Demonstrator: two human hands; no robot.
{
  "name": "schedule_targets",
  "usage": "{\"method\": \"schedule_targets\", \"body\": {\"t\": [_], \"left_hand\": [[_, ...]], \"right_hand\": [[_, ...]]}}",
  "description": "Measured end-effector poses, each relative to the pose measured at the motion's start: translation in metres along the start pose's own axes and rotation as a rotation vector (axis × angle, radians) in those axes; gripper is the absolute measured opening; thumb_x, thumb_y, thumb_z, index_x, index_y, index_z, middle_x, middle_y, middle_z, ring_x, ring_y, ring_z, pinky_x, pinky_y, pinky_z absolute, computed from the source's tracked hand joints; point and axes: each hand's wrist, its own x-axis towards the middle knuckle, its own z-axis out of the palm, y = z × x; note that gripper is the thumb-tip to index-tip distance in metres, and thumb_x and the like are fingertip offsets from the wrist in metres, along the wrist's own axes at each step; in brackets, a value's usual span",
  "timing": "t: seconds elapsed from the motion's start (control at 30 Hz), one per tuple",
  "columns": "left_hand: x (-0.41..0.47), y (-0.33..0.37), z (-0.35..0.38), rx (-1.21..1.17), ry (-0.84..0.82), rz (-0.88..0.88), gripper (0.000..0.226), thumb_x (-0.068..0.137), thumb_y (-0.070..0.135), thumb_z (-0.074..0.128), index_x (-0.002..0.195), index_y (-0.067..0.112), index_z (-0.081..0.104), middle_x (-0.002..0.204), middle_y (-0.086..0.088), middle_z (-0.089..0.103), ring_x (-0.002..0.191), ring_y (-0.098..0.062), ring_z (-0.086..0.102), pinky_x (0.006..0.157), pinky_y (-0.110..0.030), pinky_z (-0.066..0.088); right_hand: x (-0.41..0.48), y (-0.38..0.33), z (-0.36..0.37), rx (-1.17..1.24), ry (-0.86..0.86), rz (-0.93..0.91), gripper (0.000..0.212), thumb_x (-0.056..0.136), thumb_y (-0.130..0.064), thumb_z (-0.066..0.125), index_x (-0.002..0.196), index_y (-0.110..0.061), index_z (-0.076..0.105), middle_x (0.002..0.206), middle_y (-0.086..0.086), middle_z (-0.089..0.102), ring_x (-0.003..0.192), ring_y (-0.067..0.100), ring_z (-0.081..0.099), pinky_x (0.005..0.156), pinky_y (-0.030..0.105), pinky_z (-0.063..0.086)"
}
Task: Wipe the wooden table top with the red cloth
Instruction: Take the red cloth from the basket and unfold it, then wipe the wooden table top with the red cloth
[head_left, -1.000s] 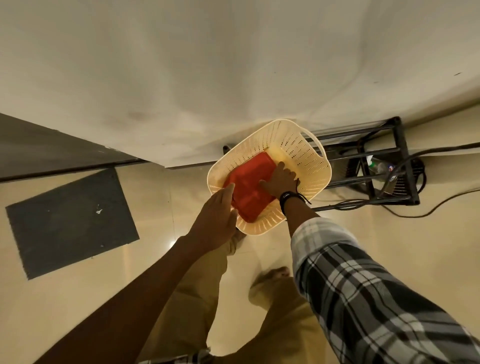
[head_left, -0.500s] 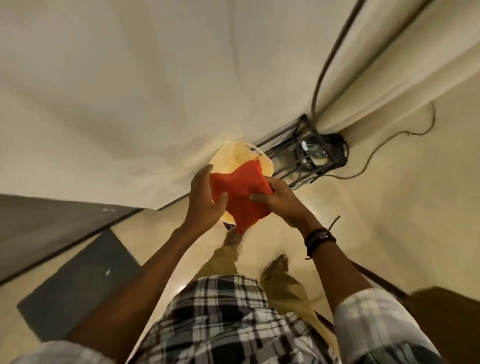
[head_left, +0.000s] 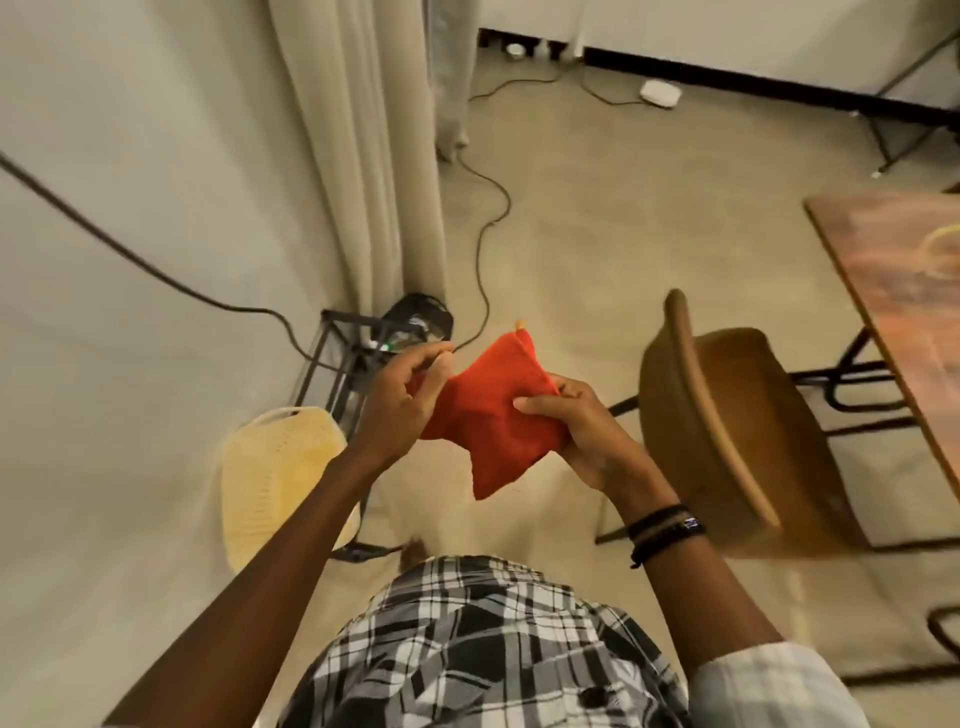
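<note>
I hold the folded red cloth (head_left: 493, 415) in front of my chest with both hands. My left hand (head_left: 408, 397) pinches its left edge. Gripping its right side is my right hand (head_left: 576, 431), thumb on top. The cloth hangs in the air above the floor. The wooden table top (head_left: 893, 270) shows at the right edge of the head view, far from the cloth, with a pale round object (head_left: 943, 249) lying on it.
A brown chair (head_left: 727, 426) stands between me and the table. A cream plastic basket (head_left: 275, 467) sits on a black wire rack (head_left: 337, 343) at the left, by the curtain (head_left: 363, 156). Cables (head_left: 488, 218) trail across the floor.
The red cloth has come out of the basket, and both hands hold it in the air now. The view has swung right, bringing the chair and the table into sight.
</note>
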Motion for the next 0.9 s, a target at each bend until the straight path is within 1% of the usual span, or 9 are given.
{"method": "schedule_targets", "body": {"t": [0.1, 0.2, 0.27, 0.37, 0.43, 0.53, 0.57, 0.73, 0.9], "left_hand": [[-0.006, 0.037, 0.062, 0.002, -0.276, 0.109, 0.031, 0.086, 0.047, 0.066, 0.115, 0.037, 0.064, 0.112, 0.020, 0.068, 0.106, 0.002, 0.063, 0.092, -0.018, 0.049], [-0.022, 0.071, 0.130, -0.088, -0.579, 0.088, 0.037, 0.086, 0.025, 0.075, 0.121, 0.025, 0.063, 0.112, 0.013, 0.068, 0.097, -0.001, 0.067, 0.076, -0.017, 0.054], [-0.034, 0.088, 0.170, -0.099, -0.726, 0.047, 0.041, 0.085, 0.020, 0.074, 0.123, 0.017, 0.062, 0.112, 0.002, 0.070, 0.095, -0.006, 0.069, 0.072, -0.023, 0.057], [-0.055, 0.109, 0.229, -0.095, -0.907, 0.028, 0.036, 0.085, 0.011, 0.074, 0.119, 0.017, 0.063, 0.103, 0.005, 0.072, 0.091, -0.006, 0.070, 0.073, -0.023, 0.056], [-0.068, 0.118, 0.264, -0.077, -0.980, 0.032, 0.032, 0.085, 0.009, 0.073, 0.115, 0.017, 0.065, 0.099, 0.007, 0.073, 0.088, -0.005, 0.070, 0.073, -0.020, 0.054], [-0.090, 0.131, 0.313, -0.012, -1.057, 0.018, 0.030, 0.083, 0.019, 0.077, 0.111, 0.016, 0.068, 0.097, 0.002, 0.074, 0.085, -0.010, 0.070, 0.071, -0.022, 0.055], [-0.095, 0.132, 0.325, 0.011, -1.054, 0.016, 0.032, 0.081, 0.023, 0.078, 0.111, 0.016, 0.068, 0.097, 0.001, 0.074, 0.085, -0.012, 0.070, 0.071, -0.024, 0.056], [-0.117, 0.154, 0.388, 0.081, -1.114, 0.068, 0.031, 0.084, 0.031, 0.076, 0.112, 0.023, 0.065, 0.102, 0.003, 0.072, 0.089, -0.010, 0.070, 0.077, -0.026, 0.059], [-0.131, 0.182, 0.465, 0.037, -1.230, 0.081, 0.030, 0.089, 0.024, 0.071, 0.117, 0.019, 0.060, 0.111, -0.003, 0.069, 0.094, -0.011, 0.067, 0.079, -0.024, 0.057]], "right_hand": [[-0.052, 0.007, -0.049, 0.122, 0.142, -0.027, 0.026, 0.077, -0.018, 0.070, 0.101, -0.008, 0.070, 0.097, 0.016, 0.070, 0.086, 0.027, 0.067, 0.072, 0.036, 0.053], [-0.109, 0.019, -0.095, 0.221, 0.242, -0.090, 0.017, 0.079, -0.014, 0.066, 0.093, -0.016, 0.075, 0.097, 0.012, 0.071, 0.085, 0.024, 0.068, 0.075, 0.035, 0.054], [-0.146, 0.028, -0.120, 0.297, 0.298, -0.113, 0.022, 0.073, -0.011, 0.064, 0.090, -0.016, 0.076, 0.093, 0.009, 0.073, 0.080, 0.020, 0.069, 0.070, 0.032, 0.057], [-0.199, 0.047, -0.160, 0.344, 0.428, -0.119, 0.044, 0.061, -0.016, 0.068, 0.103, -0.005, 0.066, 0.091, 0.011, 0.071, 0.072, 0.018, 0.067, 0.060, 0.027, 0.054], [-0.230, 0.057, -0.183, 0.350, 0.505, -0.138, 0.050, 0.059, -0.021, 0.072, 0.105, -0.005, 0.066, 0.094, 0.015, 0.068, 0.075, 0.022, 0.063, 0.063, 0.031, 0.051], [-0.275, 0.071, -0.214, 0.292, 0.647, -0.187, 0.014, 0.081, -0.005, 0.067, 0.095, -0.007, 0.066, 0.083, 0.009, 0.067, 0.070, 0.018, 0.060, 0.057, 0.023, 0.050], [-0.286, 0.074, -0.220, 0.268, 0.689, -0.198, 0.012, 0.086, 0.000, 0.064, 0.095, -0.007, 0.066, 0.082, 0.007, 0.066, 0.069, 0.017, 0.060, 0.056, 0.020, 0.050], [-0.337, 0.097, -0.265, 0.246, 0.906, -0.275, 0.027, 0.085, 0.001, 0.070, 0.110, -0.008, 0.068, 0.096, 0.007, 0.068, 0.087, 0.014, 0.064, 0.070, 0.020, 0.054], [-0.379, 0.122, -0.303, 0.436, 1.045, -0.292, 0.050, 0.082, -0.020, 0.077, 0.127, -0.021, 0.057, 0.119, 0.003, 0.069, 0.105, 0.016, 0.068, 0.082, 0.031, 0.058]]}}
